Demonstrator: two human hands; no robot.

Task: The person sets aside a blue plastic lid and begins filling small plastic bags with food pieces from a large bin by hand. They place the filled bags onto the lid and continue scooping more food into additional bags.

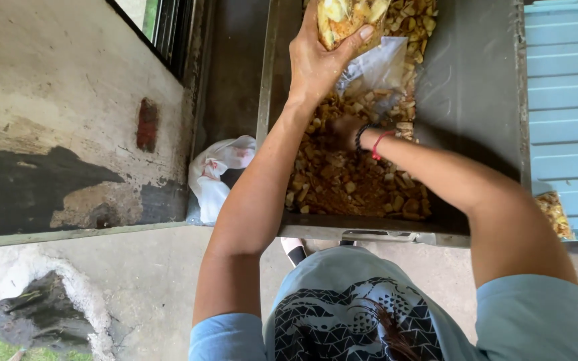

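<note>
While the person leans over the metal tray (476, 87), the left hand (316, 63) holds up a clear plastic bag (352, 27) of yellow-brown chips at 12 o'clock, its grip wrapped tight around the bag. The right hand (346, 130) is dug into the heap of chips (349, 180) just below; whether its grip is spread or pressed together, I cannot tell. A white bag (219, 174) lies at 9 o'clock beside the tray.

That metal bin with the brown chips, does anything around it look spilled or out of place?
Mostly tidy. The chips lie inside the metal bin. One small heap of chips sits outside its right wall, as if spilled. A crumpled white bag is wedged on the floor left of the bin. The left hand holds a clear bag.
</note>
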